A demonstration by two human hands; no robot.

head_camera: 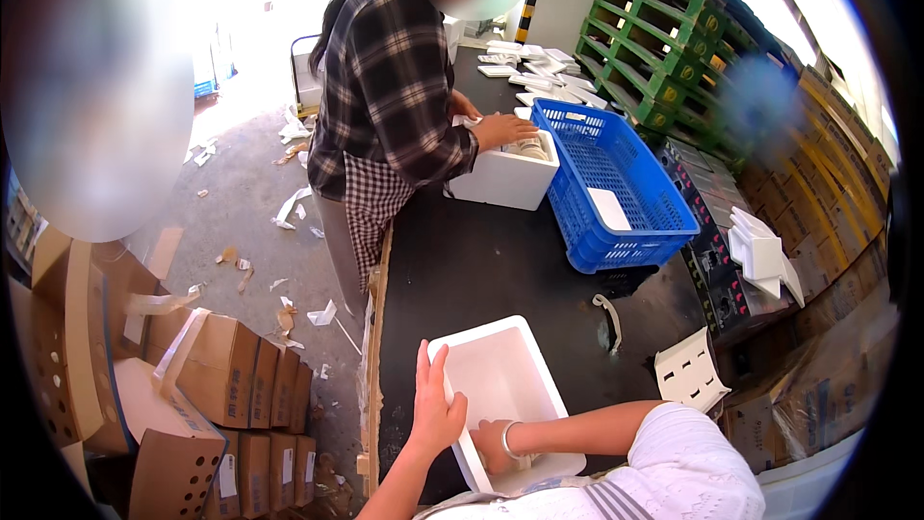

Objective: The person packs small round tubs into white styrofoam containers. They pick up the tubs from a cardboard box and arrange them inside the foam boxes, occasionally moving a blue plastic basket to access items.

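A white foam box (538,354) without a lid stands on the black tabletop (462,267) close in front of me. My left hand (439,404) rests against its left rim, thumb over the edge and fingers up along the outside. Down inside the box is my right hand (494,446), with a bracelet at the wrist. Its fingers are partly hidden near the bottom, beside something pale that I cannot make out. Whether they grip it does not show.
A co-worker (390,79) handles items in another white foam box (502,180). Beside it stands a blue plastic crate (628,249) holding a white lid. Foam lids (534,76) lie farther back. Cardboard boxes (209,361) stand at left, green pallets (650,36) at right.
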